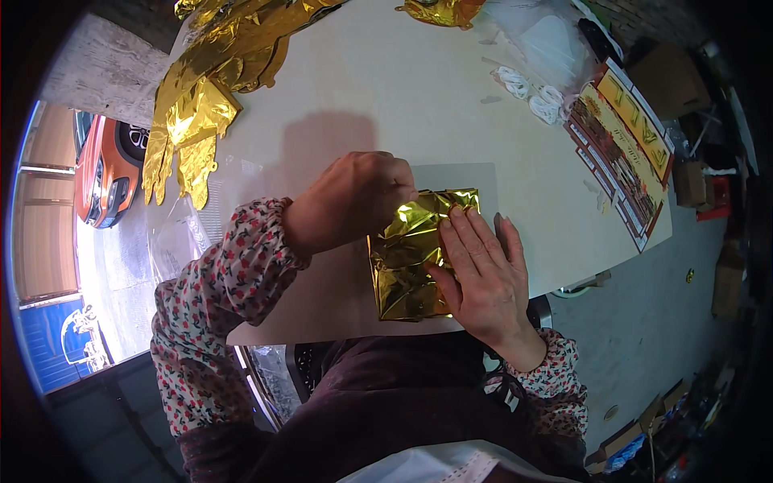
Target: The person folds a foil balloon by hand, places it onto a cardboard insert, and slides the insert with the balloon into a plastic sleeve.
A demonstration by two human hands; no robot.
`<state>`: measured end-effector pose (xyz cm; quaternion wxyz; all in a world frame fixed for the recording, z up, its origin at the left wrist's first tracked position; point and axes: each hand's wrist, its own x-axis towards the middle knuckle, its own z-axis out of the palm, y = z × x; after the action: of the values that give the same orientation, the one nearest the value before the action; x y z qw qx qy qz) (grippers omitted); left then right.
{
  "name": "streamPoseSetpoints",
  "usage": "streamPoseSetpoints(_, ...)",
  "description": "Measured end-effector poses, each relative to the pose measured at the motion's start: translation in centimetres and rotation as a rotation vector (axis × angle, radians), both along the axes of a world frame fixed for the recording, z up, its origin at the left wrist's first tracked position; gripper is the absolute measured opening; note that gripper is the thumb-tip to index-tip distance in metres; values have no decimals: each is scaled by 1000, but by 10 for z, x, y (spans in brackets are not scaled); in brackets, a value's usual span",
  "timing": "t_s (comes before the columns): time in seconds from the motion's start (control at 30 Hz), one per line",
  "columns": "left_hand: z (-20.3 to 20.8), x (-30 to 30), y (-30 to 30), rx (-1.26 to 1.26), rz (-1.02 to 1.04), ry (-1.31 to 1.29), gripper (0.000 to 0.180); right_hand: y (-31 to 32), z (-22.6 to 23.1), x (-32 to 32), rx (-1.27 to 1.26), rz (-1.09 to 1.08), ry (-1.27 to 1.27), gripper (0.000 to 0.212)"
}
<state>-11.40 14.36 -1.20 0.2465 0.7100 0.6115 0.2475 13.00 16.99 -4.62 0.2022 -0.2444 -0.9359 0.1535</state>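
Observation:
A folded packet of shiny gold foil, which looks like a flat foil balloon (400, 278), lies near the front edge of the table. A pale, clear-looking sheet (451, 173) shows around its far side. My right hand (481, 278) rests flat on the foil's right part, its fingers stretched forward and the thumb out to the left. Curled into a fist, my left hand (354, 197) is at the foil's far left corner, palm side down. Its fingertips are hidden, so I cannot see what, if anything, is inside it.
More flat gold foil balloons (197, 113) are heaped at the far left, another (441, 11) at the far edge. White string coils (546, 105), clear plastic bags (547, 44) and printed cards (620, 153) lie right on the table (419, 97). Boxes (691, 183) stand beyond; an orange car (113, 173) is outside left.

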Motion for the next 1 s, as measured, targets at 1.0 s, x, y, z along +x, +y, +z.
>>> streamPoseSetpoints(1.0, 7, 17, -19, 206, -186, 139, 19, 1, 2, 1, -11, -10, 15, 47)
